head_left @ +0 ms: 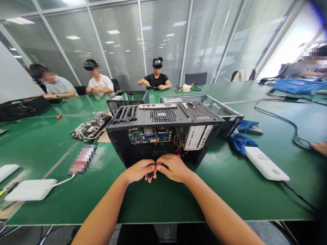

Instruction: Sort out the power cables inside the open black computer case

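Directly in front of me lies an opened black computer case with its rear panel facing up. A green motherboard shows through its open side, and a power supply with a white label sits at its right, with coloured wires beside it. My left hand and my right hand meet just before the lower edge of the case. Both have their fingers pinched together around a small dark piece. The fingers cover most of it, so its kind cannot be made out.
Behind stand another case and a silver-black chassis. Left are a loose circuit board, a phone and a white power bank. Right are blue gloves, a white power strip and black cables. Several people sit around the table.
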